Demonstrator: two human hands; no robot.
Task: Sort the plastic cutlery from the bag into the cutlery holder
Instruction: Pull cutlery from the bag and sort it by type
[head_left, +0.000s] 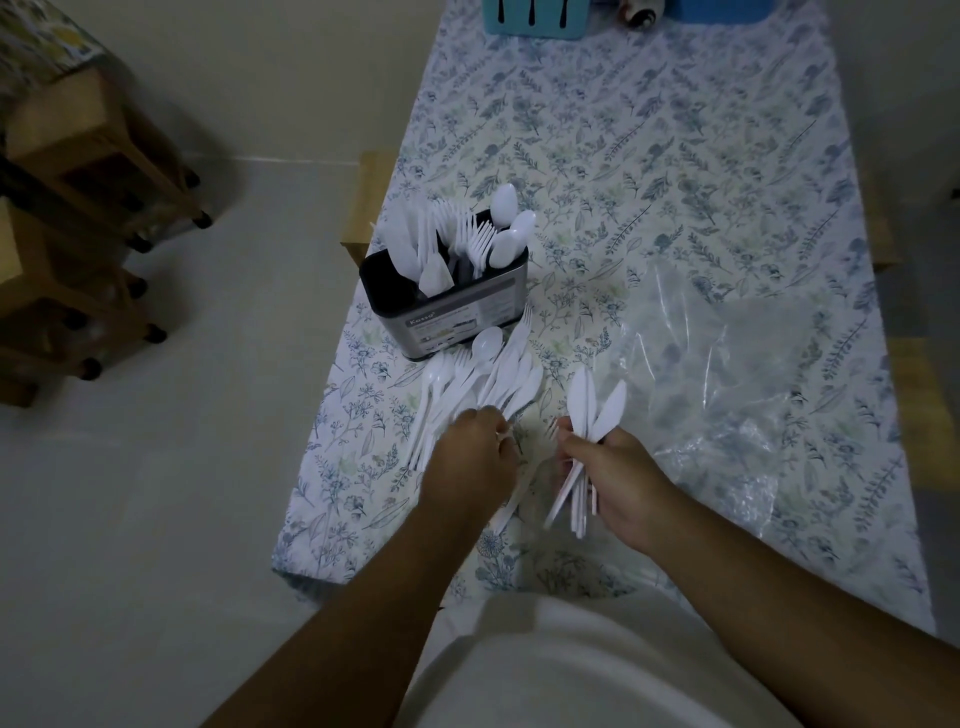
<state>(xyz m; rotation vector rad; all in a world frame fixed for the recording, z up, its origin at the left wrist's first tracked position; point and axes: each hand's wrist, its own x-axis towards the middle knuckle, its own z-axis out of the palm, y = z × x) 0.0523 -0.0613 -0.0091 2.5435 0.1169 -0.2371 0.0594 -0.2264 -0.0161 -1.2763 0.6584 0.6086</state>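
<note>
— Where does the cutlery holder (447, 301) stand?
— On the table (675, 171), near its left edge, with knives, forks and spoons upright in it.
— And the loose cutlery?
— A pile (483, 384) lies just in front of the holder; the left hand (472, 457) rests on its near end.
— To the right of that?
— The right hand (618, 478) grips a bundle of knives (592, 410), blades pointing away. Further right lies the bag (727, 374), flat on the table.
— Behind all this?
— A slotted container (530, 18) at the far edge. Stools (98, 171) sit on the floor, well left of the table.
</note>
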